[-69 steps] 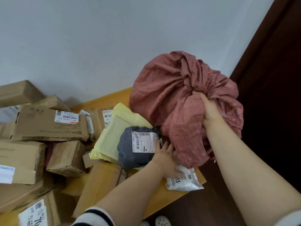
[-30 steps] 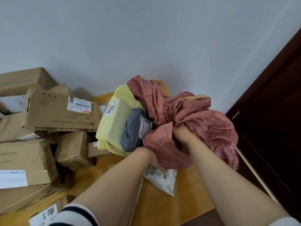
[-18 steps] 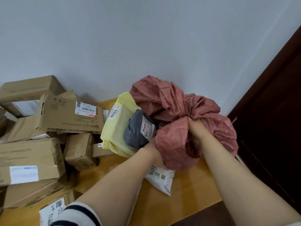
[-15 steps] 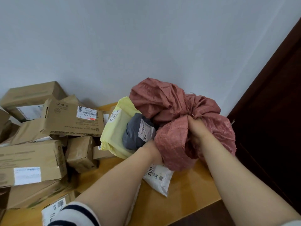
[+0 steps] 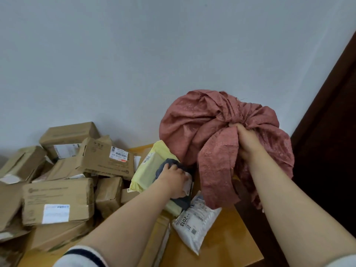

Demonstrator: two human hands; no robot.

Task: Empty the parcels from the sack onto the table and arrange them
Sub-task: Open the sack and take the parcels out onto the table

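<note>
A crumpled pink-red sack [image 5: 204, 130] hangs bunched above the right end of the wooden table [image 5: 227, 241], with my right hand [image 5: 245, 140] shut on its gathered cloth. My left hand [image 5: 174, 181] lies on a dark grey parcel [image 5: 179, 200] with a white label, fingers curled over it. That parcel rests on a yellow mailer [image 5: 147, 166] marked 2010. A white mailer [image 5: 194, 222] marked 2013 lies flat just below the sack.
Several brown cardboard boxes [image 5: 57, 199] are piled across the left half of the table, up to the grey wall. A dark brown door [image 5: 331, 151] stands at the right. The table's right edge runs close beside the white mailer.
My right hand has lifted the bunched sack up and to the right. My left hand has let go of the sack and come down onto the grey parcel.
</note>
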